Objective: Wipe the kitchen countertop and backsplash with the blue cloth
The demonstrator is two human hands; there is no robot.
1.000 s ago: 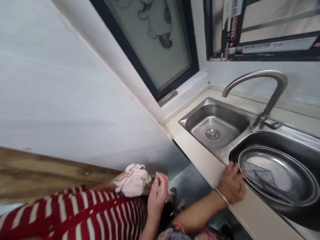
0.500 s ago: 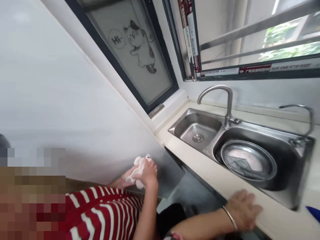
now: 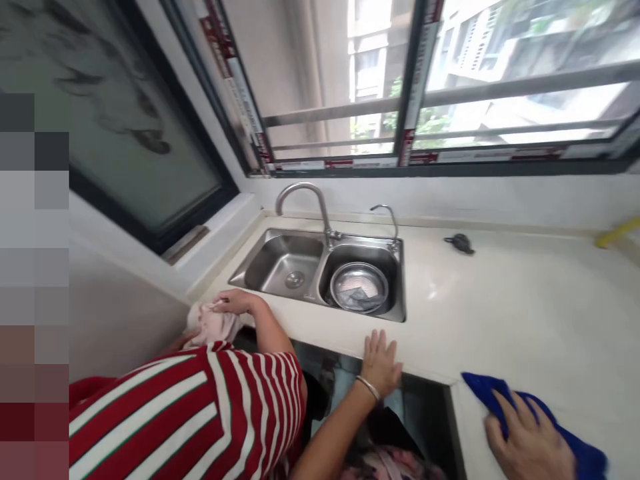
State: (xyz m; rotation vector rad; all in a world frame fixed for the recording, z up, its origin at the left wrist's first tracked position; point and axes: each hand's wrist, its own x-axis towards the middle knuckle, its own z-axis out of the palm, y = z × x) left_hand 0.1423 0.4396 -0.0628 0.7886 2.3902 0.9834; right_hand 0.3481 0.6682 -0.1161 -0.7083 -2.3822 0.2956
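Your right hand [image 3: 530,445] lies flat, fingers extended, on the blue cloth [image 3: 583,450], which spreads under and beyond it on the counter [image 3: 500,313]. Your left hand [image 3: 381,363] rests open on the counter edge, well left of the cloth. Sink [image 3: 280,263] beyond. A co-worker's hand [image 3: 235,301] holds a pink rag [image 3: 213,325].

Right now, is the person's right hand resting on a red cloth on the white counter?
Not quite. The cloth under the right hand is blue, not red, as the head view shows. It does lie on the white counter.
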